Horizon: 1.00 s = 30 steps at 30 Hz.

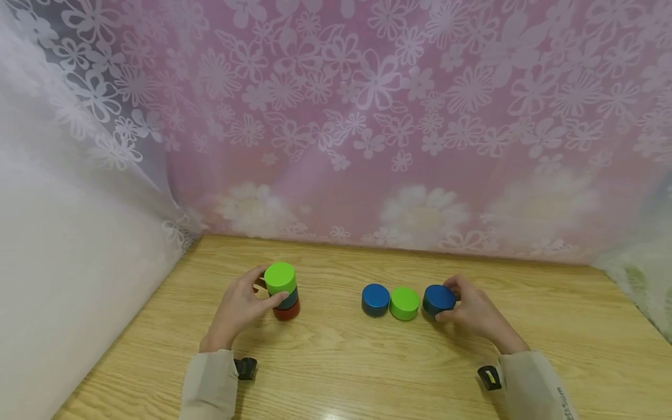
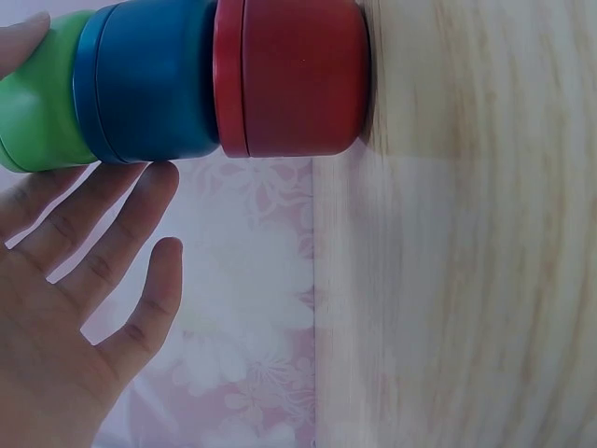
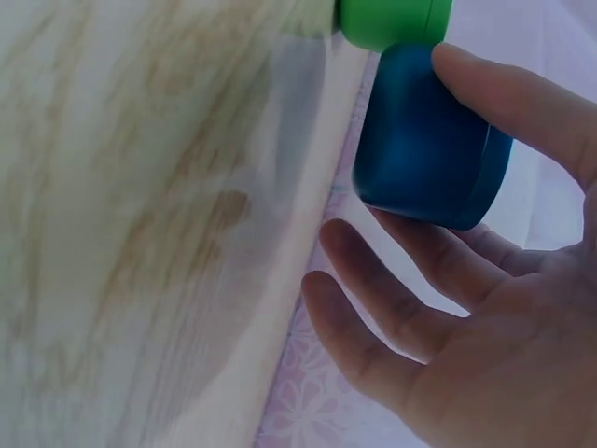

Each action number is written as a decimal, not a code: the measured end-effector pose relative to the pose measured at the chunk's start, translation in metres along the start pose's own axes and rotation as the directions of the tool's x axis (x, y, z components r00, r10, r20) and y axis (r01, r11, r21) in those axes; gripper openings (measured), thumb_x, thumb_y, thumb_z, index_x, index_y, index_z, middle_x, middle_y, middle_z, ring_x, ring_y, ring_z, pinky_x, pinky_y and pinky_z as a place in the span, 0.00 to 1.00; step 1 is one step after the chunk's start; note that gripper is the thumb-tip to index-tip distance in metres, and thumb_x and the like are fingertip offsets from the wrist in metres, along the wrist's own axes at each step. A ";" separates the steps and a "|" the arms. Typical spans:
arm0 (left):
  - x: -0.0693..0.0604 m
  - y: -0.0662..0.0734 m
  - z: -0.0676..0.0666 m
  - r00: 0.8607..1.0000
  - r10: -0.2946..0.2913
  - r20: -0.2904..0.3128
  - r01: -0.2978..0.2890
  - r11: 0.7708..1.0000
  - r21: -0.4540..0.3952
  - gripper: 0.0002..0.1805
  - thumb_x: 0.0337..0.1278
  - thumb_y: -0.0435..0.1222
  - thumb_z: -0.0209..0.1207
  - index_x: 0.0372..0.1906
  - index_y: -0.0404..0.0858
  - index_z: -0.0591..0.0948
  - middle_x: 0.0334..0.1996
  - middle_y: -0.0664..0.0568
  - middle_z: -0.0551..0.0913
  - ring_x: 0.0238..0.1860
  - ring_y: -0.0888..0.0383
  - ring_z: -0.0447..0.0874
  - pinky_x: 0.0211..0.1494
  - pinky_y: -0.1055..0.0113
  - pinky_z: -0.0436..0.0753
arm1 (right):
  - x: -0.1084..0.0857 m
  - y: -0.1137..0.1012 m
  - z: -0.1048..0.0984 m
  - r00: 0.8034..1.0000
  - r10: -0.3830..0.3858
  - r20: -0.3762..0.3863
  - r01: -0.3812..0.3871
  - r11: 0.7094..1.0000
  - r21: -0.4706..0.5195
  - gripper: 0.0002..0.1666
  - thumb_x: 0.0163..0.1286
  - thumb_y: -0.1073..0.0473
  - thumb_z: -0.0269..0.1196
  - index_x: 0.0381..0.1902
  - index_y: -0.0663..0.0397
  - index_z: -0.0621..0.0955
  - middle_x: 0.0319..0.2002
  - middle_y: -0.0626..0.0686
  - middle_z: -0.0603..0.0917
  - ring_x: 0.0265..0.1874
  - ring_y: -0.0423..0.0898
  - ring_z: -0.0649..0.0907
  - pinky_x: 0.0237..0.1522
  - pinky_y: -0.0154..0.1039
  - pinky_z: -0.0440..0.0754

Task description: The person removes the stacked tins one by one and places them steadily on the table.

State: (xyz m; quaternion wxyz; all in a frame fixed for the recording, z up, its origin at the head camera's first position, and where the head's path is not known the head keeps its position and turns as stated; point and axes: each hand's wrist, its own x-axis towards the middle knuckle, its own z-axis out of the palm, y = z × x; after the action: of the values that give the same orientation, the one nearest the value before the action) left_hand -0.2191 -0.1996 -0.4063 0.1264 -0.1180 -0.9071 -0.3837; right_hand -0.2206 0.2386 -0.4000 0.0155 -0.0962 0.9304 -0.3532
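Note:
Three round tins stand stacked at the left: a green tin [image 1: 280,277] on top, a blue one [image 2: 154,79] in the middle, a red one [image 2: 294,79] on the table. My left hand [image 1: 238,308] holds the stack's upper part, thumb and fingers on opposite sides of the green and blue tins. At the right, my right hand [image 1: 476,312] pinches a blue tin [image 1: 438,300] between thumb and fingers; in the right wrist view this tin [image 3: 429,140] looks slightly tilted. Left of it a green tin [image 1: 404,304] and another blue tin [image 1: 375,300] sit side by side.
The wooden table [image 1: 336,373] reaches back to a pink flowered curtain [image 1: 336,116]. White cloth [image 1: 79,233] hangs along the left side. Each sleeve has a black device near the wrist, one at the left [image 1: 245,368] and one at the right [image 1: 490,378].

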 end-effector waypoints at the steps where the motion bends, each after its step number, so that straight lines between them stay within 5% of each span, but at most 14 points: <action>1: 0.000 0.000 0.000 1.000 0.001 0.000 -0.001 1.000 -0.002 0.35 0.56 0.43 0.73 0.66 0.33 0.77 0.49 0.44 0.84 0.45 0.45 0.83 0.46 0.48 0.83 | 0.000 0.000 0.000 1.000 0.004 0.007 -0.004 1.000 -0.005 0.37 0.54 0.65 0.78 0.55 0.73 0.70 0.52 0.73 0.78 0.53 0.71 0.78 0.50 0.62 0.80; 23: 0.001 0.000 0.002 1.000 0.000 0.008 0.000 1.000 -0.019 0.35 0.57 0.42 0.73 0.67 0.33 0.76 0.51 0.44 0.84 0.46 0.46 0.83 0.48 0.49 0.83 | 0.003 0.004 0.008 0.998 -0.034 0.046 0.037 0.998 -0.058 0.35 0.51 0.68 0.79 0.52 0.72 0.72 0.51 0.76 0.79 0.51 0.71 0.80 0.49 0.61 0.81; 30: 0.001 -0.003 0.002 1.000 0.013 -0.004 -0.013 1.000 -0.014 0.35 0.56 0.43 0.74 0.66 0.33 0.77 0.49 0.45 0.84 0.45 0.48 0.83 0.47 0.49 0.83 | 0.003 0.001 0.006 0.996 -0.050 0.077 0.052 0.998 -0.036 0.41 0.53 0.66 0.79 0.59 0.76 0.70 0.55 0.76 0.77 0.55 0.73 0.78 0.52 0.62 0.80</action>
State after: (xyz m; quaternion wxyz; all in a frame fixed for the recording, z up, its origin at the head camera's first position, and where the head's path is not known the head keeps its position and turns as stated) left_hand -0.2215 -0.1995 -0.4093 0.1300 -0.1242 -0.9034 -0.3892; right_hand -0.2228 0.2349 -0.4045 0.0403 -0.1336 0.9329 -0.3320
